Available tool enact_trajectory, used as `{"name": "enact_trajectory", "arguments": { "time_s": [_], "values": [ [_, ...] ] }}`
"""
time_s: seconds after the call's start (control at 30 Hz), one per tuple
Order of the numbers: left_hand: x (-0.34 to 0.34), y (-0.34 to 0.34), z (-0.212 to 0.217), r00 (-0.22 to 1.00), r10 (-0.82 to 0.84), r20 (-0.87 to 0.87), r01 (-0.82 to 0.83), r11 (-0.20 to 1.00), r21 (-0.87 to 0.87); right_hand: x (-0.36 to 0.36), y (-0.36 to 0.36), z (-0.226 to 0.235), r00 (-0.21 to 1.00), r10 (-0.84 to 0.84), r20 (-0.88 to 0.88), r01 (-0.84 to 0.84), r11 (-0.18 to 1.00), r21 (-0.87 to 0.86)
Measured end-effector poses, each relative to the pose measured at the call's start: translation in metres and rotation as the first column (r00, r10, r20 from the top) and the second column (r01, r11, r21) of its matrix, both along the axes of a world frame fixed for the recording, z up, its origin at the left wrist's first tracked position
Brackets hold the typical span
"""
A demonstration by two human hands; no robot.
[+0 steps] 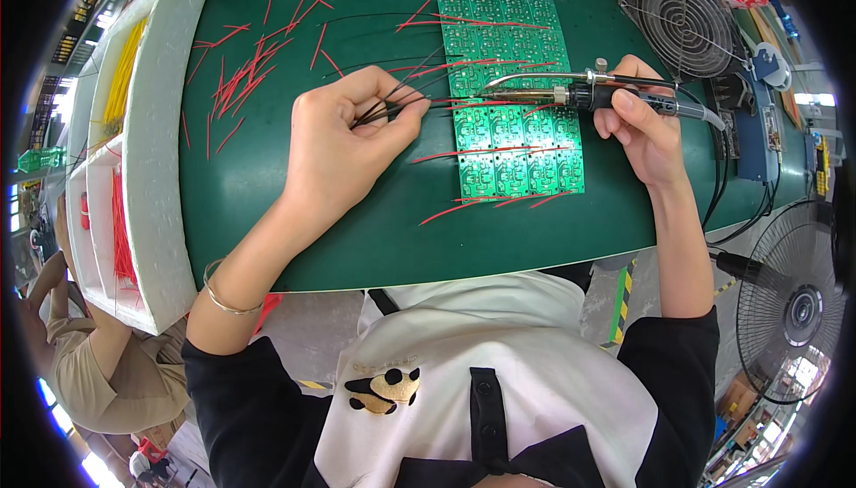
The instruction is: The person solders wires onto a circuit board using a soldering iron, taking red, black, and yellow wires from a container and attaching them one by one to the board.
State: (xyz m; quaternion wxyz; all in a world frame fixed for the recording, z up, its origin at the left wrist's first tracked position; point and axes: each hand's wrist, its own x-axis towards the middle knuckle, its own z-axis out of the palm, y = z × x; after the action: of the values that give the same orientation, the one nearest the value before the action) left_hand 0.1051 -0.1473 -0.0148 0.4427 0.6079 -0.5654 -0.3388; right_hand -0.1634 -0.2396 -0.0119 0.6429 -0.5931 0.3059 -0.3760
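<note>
A green panel of small circuit boards lies on the green mat, with red wires running across it in rows and sticking out past its left edge. My left hand, just left of the panel, pinches several thin black wires between thumb and fingers. Their ends reach toward the board. In my right hand is a soldering iron with a thin metal feed tube above it. Its tip points left, over the middle rows; whether it touches a joint is too small to tell.
Loose red wires lie scattered at the far left. A white foam box holds yellow wires and red ones. A square fan and a blue unit with cables stand right; a larger fan is nearer. Another person sits left.
</note>
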Motion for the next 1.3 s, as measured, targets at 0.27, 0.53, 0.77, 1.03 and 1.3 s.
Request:
{"name": "enact_trajectory", "arguments": {
  "time_s": [0.27,0.53,0.77,1.03,1.3],
  "values": [
    [0.000,-0.001,-0.002,1.000,0.001,0.019,-0.001,1.000,-0.003,-0.004,-0.002,-0.002,1.000,-0.001,-0.023,0.001,1.000,0.005],
    [-0.002,-0.002,-0.002,1.000,0.002,0.004,-0.002,1.000,-0.001,-0.003,-0.002,0.000,0.999,-0.018,0.043,0.016,0.999,0.049],
    [-0.003,-0.001,0.000,1.000,0.005,0.011,-0.005,1.000,0.005,-0.003,-0.002,0.000,1.000,-0.007,0.021,0.006,1.000,0.026],
    [-0.005,-0.005,0.007,0.995,-0.050,0.085,0.049,0.999,0.006,-0.014,-0.003,0.005,0.983,-0.098,0.155,0.088,0.994,0.065],
    [0.006,-0.002,0.013,0.975,-0.034,0.221,0.056,0.994,-0.095,-0.053,0.022,0.011,0.662,-0.725,0.193,0.743,0.599,-0.299]
  ]
}}
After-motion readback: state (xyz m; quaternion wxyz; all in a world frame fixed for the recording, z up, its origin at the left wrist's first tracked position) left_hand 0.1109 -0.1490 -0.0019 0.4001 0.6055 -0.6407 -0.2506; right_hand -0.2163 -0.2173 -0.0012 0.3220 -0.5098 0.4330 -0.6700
